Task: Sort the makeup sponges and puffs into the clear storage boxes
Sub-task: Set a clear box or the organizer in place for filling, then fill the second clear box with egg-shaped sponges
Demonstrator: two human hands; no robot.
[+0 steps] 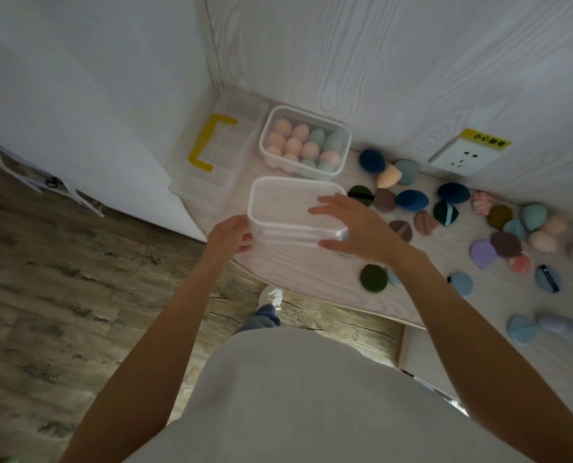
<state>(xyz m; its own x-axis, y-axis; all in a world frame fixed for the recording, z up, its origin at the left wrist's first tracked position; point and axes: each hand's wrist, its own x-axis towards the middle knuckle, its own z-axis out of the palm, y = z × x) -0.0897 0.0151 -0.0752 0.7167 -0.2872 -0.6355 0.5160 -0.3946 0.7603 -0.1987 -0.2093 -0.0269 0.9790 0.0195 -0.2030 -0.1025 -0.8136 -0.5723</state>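
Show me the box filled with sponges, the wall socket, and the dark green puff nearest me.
Filled sponge box [340, 154]: head view, its right wall.
Wall socket [462, 159]: head view, middle of its faceplate.
Dark green puff [373, 277]: head view, its centre.

On the bench [311, 275] we find a lidded box [288, 208] nearest, the filled box [305, 142] behind it, loose puffs [412, 200] to their right.

We see a clear lidded box [295, 208] upright near the surface edge. Just behind it stands a second clear box [305, 143], packed with peach and mint egg-shaped sponges [293, 145]. To the right, loose sponges and flat round puffs [412, 199] lie scattered in blue, green, brown and pink.
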